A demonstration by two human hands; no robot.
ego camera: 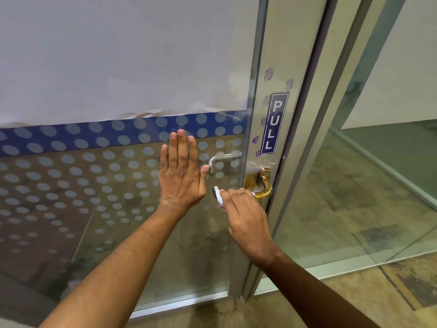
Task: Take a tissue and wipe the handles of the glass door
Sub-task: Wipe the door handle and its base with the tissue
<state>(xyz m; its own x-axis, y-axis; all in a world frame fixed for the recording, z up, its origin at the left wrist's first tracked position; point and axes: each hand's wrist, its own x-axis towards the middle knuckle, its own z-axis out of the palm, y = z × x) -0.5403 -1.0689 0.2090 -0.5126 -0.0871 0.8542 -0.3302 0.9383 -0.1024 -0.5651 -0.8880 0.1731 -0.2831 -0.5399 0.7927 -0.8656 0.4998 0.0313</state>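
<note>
The right hand (246,214) was clamped round the lever of the curved brass-coloured door handle (260,185), and that grip hid most of the bar! Only the handle's rounded base and its bent elbow showed, at about one o'clock from the knuckles, gleaming gold against the pale metal door frame (295,67). Bunched under the fingers was a small white tissue (218,197), poking out at ten o'clock from the fist; little of it was visible, and a purplish tinge on its lower edge was hard to make out, perhaps a stain. The hand was closed tight, holding tissue and handle together.

The left hand (182,171) was spread flat and wide against the glass door panel (82,185) with its frosted dots, fingers pointing to twelve o'clock, gripping nothing. Through the glass, at three o'clock from that hand's thumb, a silver handle on the far side (224,159) showed dimly, blurred by the dots.

At twelve o'clock from the brass handle ran a dark blue vertical "PULL" sticker (274,124), ringed by purplish fingerprint smudges (268,74) on the frame. A blue dotted band (82,138) crossed the glass, with white paper covering (118,55) above it, its lower edge torn. Both forearms were cut off by the bottom edge.
</note>
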